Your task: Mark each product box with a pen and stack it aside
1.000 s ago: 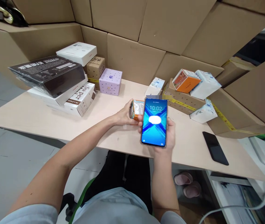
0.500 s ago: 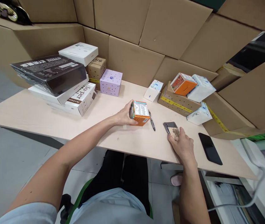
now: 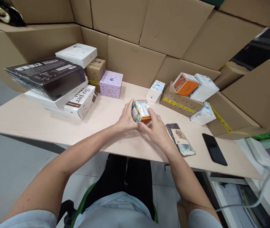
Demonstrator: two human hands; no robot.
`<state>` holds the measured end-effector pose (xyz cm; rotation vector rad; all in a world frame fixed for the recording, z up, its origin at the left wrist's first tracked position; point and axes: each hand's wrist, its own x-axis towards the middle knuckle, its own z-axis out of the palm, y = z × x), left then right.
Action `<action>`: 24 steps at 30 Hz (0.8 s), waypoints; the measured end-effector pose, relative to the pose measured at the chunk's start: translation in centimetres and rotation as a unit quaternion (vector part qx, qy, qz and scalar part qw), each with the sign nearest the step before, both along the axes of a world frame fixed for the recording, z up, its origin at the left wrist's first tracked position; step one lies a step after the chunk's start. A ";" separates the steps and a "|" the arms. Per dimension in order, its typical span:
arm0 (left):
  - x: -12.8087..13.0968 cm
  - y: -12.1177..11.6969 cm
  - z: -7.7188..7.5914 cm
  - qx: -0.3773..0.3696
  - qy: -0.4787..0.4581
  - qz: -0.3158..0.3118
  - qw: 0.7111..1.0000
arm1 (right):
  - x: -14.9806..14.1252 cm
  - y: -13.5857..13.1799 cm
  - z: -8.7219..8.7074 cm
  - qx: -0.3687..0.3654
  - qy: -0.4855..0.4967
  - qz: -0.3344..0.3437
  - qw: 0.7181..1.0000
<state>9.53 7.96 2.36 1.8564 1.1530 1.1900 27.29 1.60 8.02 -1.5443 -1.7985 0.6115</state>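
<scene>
A small orange box (image 3: 142,109) with a white printed label on top is between my two hands, near the middle of the table. My left hand (image 3: 127,117) grips its left side, thumb along the near edge. From the right, my right hand (image 3: 155,128) curls its fingers round the box's right side. To the right of that hand lies a phone in a patterned case (image 3: 180,139), face down on the table. The pen seen earlier is hidden behind my right hand.
Stacked at the left are a black box (image 3: 54,76), white boxes and a purple box (image 3: 111,84). At the back right, a brown carton (image 3: 178,103) bears an orange box (image 3: 186,84) and a white box. A black phone (image 3: 214,148) lies near the right edge.
My right hand has left the patterned phone and moved left onto the orange box. The box has turned slightly, showing more of its left side. My left hand still holds it.
</scene>
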 end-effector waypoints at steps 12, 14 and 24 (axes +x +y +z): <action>-0.6 1.2 -1.0 -0.013 0.095 0.071 0.993 | 3.0 15.6 3.7 0.203 -0.167 -0.168 0.950; -0.7 0.9 -0.9 -0.006 0.152 0.052 0.987 | 4.0 18.7 4.3 0.190 -0.175 -0.213 0.942; -0.4 0.3 -0.8 0.025 0.259 0.026 0.965 | 0.4 20.3 5.6 0.237 -0.184 -0.274 0.914</action>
